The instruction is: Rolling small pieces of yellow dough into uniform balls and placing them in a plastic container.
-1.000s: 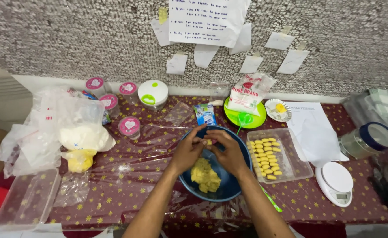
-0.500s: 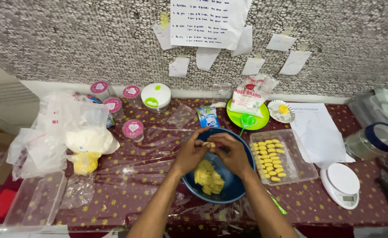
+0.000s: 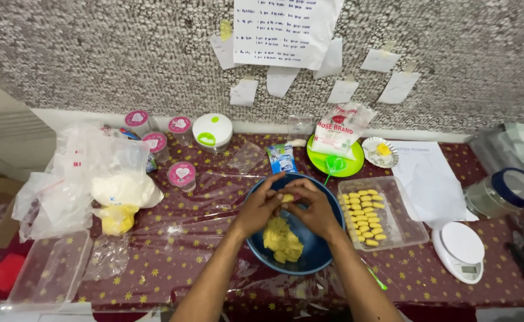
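Hands barely shifted, both hands' fingers [image 3: 281, 192] still pinching dough piece [image 3: 287, 197] over blue bowl [image 3: 324, 253]

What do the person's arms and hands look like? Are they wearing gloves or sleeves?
No gloves and no sleeves in view. Both forearms are bare from the bottom edge of the picture up to the wrists. The left hand and right hand are bare too. I can see no watch, bracelet or ring, though the fingers are too small to be sure about rings.

Star-patterned maroon table [image 3: 214, 238] with blue bowl [image 3: 324, 259], clear tray [image 3: 414, 229], white scale [image 3: 461, 250].
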